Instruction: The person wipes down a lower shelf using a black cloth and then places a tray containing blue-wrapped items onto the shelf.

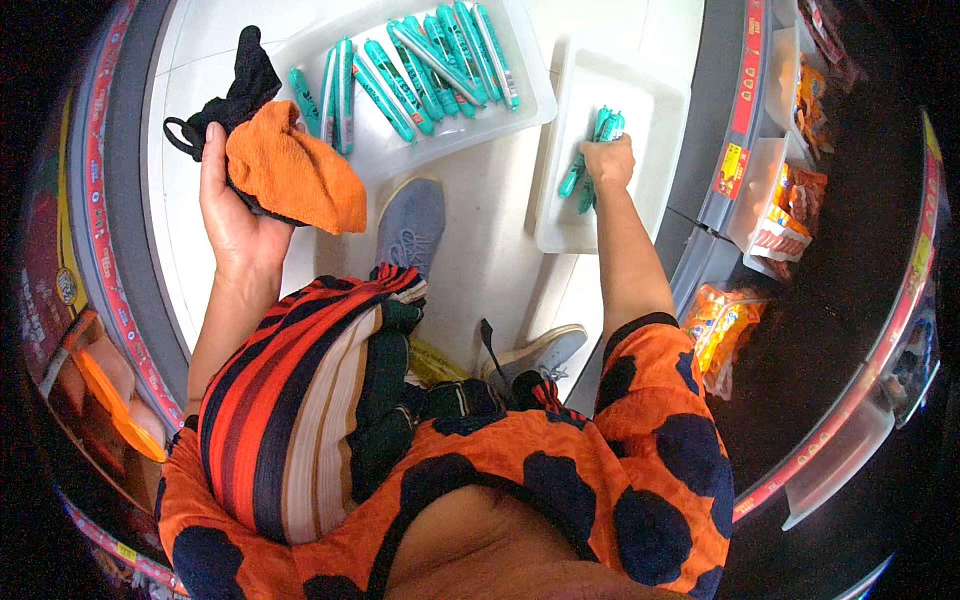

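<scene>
My left hand [244, 217] holds an orange cloth [296, 169] together with a black cloth item [244, 82] that has a small loop. Inside the smaller white plastic bin [551, 217], my right hand [611, 161] is closed around several green-wrapped sausage sticks [611, 124]. The larger translucent bin [450, 150], to the left of it, holds several more green-wrapped sticks [394, 82] lying side by side, some crossing others. My right fingers are partly hidden by the back of the hand.
Store shelves with price strips curve along both sides. On the right shelf are clear bins [750, 217] with orange snack packets [795, 195] and more packets [720, 322]. Both floor bins stand on pale tiles, near my grey shoes [412, 225].
</scene>
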`<state>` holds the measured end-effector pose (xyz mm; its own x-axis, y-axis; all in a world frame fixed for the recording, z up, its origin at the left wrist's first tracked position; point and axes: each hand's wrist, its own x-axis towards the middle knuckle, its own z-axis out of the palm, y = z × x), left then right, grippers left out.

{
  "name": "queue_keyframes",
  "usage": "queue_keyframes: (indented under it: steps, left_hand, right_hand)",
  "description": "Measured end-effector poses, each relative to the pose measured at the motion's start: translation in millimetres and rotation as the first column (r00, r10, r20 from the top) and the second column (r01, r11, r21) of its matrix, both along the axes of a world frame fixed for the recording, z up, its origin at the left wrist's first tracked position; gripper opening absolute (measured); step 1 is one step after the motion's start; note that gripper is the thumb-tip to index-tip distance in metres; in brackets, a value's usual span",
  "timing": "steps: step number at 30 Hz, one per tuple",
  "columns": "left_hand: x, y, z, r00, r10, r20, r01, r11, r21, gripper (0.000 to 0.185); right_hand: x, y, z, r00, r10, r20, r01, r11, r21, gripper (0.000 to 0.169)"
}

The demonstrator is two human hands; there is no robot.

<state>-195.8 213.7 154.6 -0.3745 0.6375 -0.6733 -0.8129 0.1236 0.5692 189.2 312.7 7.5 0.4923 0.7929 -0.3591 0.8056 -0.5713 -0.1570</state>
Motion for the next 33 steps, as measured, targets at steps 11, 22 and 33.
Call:
queue_keyframes:
  steps: [11,22,33]
  left_hand:
    - [-21,-14,-12,0.998,0.02,0.057,-0.023,0.999,0.036,0.042]
    - [-10,-15,-11,0.999,0.01,0.048,-0.008,0.999,-0.042,0.049]
    - [-15,-25,-30,0.981,-0.167,0.099,0.16,0.984,0.074,0.05]
  right_hand:
    - [-94,-3,108,0.396,0.086,-0.914,0.177,0.97,0.168,0.032]
    - [-217,27,34,0.675,0.651,-0.347,-0.501,0.75,0.432,0.058]
    - [-191,-16,-13,0.534,0.781,-0.324,-0.504,0.602,0.619,0.045]
